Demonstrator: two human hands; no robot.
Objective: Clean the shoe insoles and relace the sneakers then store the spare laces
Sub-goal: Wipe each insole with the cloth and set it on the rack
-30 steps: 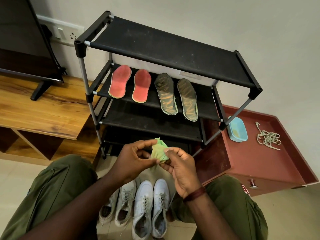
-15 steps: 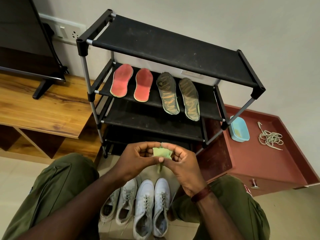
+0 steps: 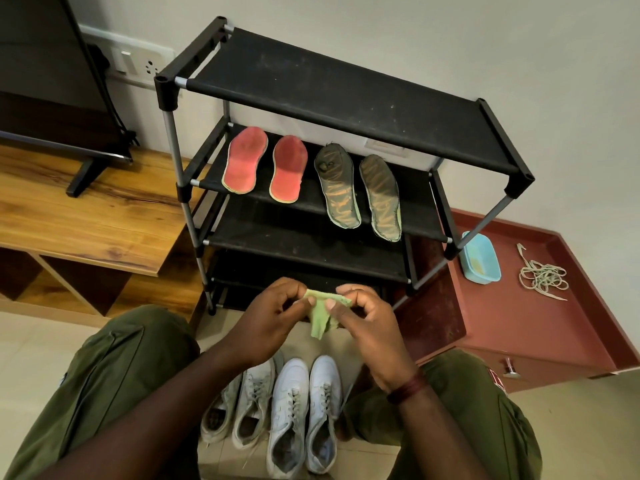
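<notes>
Both hands pinch a small crumpled light-green cloth (image 3: pixel 323 315) between thumb and fingertips: left hand (image 3: pixel 273 318) on its left corner, right hand (image 3: pixel 367 322) on its right, the rest hanging below the fingers. Beyond the fingers, two red foam insoles (image 3: pixel 266 166) and two dark olive insoles (image 3: pixel 360 192) lie on the black rack shelf (image 3: pixel 311 199); white sneakers (image 3: pixel 277 414) stand beneath the hands

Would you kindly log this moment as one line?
hands: left and right pinch green cloth | insoles: four on rack | sneakers: floor | laces: red cabinet
</notes>
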